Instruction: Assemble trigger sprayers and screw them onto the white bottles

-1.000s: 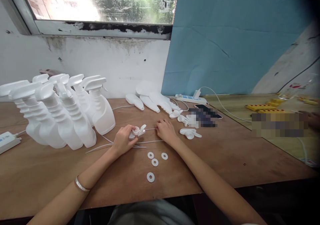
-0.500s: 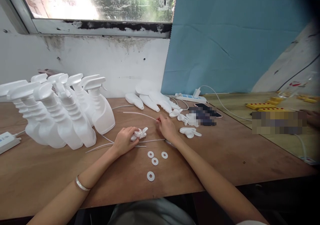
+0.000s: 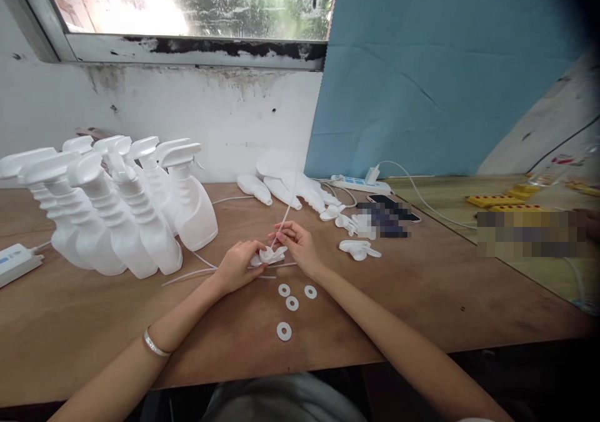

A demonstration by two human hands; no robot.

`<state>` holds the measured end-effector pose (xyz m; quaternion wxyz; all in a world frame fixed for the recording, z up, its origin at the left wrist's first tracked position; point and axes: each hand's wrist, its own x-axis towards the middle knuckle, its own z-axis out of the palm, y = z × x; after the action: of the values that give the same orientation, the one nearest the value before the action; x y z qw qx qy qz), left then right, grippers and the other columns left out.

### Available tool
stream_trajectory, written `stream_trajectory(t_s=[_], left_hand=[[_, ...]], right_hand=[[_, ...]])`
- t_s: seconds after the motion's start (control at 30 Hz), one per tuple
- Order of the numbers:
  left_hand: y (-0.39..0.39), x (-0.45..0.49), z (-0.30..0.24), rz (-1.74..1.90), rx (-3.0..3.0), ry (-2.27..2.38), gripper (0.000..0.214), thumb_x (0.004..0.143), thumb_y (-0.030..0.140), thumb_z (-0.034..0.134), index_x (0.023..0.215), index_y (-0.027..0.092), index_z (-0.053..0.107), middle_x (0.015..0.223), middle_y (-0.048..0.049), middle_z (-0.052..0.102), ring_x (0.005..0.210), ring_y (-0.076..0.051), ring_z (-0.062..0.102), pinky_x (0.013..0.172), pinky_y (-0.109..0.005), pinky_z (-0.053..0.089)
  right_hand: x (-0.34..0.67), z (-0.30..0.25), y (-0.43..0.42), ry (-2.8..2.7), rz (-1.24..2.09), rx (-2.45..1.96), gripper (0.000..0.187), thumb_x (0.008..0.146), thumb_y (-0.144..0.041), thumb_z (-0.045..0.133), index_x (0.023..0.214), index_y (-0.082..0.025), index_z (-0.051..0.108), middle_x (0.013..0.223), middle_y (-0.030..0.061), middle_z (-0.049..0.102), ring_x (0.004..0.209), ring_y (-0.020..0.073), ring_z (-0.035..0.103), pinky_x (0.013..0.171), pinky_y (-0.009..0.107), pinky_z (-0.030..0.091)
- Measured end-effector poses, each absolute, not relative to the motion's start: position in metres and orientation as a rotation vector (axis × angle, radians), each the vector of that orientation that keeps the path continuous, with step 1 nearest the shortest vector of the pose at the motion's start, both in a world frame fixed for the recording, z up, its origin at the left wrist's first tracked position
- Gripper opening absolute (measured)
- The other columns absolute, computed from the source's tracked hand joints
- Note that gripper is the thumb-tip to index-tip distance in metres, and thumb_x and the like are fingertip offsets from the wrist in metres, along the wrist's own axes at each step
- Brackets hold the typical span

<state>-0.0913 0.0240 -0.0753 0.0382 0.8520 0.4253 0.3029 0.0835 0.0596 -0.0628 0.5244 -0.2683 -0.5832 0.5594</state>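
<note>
My left hand [image 3: 239, 264] is closed around a white trigger spray head [image 3: 270, 256], held low over the brown table. My right hand [image 3: 300, 247] pinches a thin white tube [image 3: 285, 217] near its lower end. The tube stands tilted upward, and its lower tip meets the spray head; how deep it sits I cannot tell. More thin tubes [image 3: 187, 276] lie under and beside my left hand. In front of my hands are several flat white washers [image 3: 284, 331]. Another spray head [image 3: 359, 249] rests to the right of my right hand.
Assembled white spray bottles [image 3: 192, 216] stand grouped at the left. Bottles without heads [image 3: 281, 192] lie by the wall, near more white spray parts [image 3: 344, 222]. A phone [image 3: 392, 207] and a power strip [image 3: 360, 184] are at the back right. Another power strip [image 3: 19, 262] sits far left.
My right hand has moved left to the spray head, swinging the tube from lying nearly flat to steeply upright with its end at the spray head. My left hand keeps hold.
</note>
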Motion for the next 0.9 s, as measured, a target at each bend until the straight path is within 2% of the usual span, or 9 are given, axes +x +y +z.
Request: stream_trajectory(t_s=[0.23, 0.6, 0.9], left_hand=[[0.024, -0.092, -0.075, 0.919, 2.627, 1.306, 0.018, 0.075, 0.025, 0.053, 0.092, 0.019, 0.048, 0.088, -0.0033, 0.062, 0.078, -0.018, 0.057, 0.072, -0.03, 0.042], [0.024, -0.091, -0.073, 0.924, 2.641, 1.268, 0.016, 0.075, 0.025, 0.053, 0.089, 0.019, 0.048, 0.086, -0.0034, 0.061, 0.079, -0.018, 0.057, 0.072, -0.03, 0.042], [0.025, -0.092, -0.077, 0.911, 2.62, 1.291, 0.016, 0.076, 0.026, 0.052, 0.09, 0.019, 0.048, 0.084, -0.0044, 0.06, 0.079, -0.019, 0.057, 0.072, -0.031, 0.043]], right_hand=[[0.083, -0.064, 0.058, -1.403, 1.329, -0.635, 0.024, 0.07, -0.034, 0.064, 0.084, -0.018, 0.052, 0.075, 0.0018, 0.067, 0.059, 0.0112, 0.061, 0.06, 0.027, 0.051], [0.079, -0.07, 0.054, -1.554, 1.143, -0.665, 0.019, 0.077, -0.033, 0.057, 0.09, -0.02, 0.051, 0.081, 0.0034, 0.067, 0.068, 0.0132, 0.063, 0.065, 0.028, 0.051], [0.083, -0.07, 0.046, -1.943, 0.577, -0.68, 0.015, 0.084, -0.027, 0.046, 0.097, -0.022, 0.052, 0.089, 0.0033, 0.066, 0.085, 0.0145, 0.063, 0.078, 0.029, 0.048]])
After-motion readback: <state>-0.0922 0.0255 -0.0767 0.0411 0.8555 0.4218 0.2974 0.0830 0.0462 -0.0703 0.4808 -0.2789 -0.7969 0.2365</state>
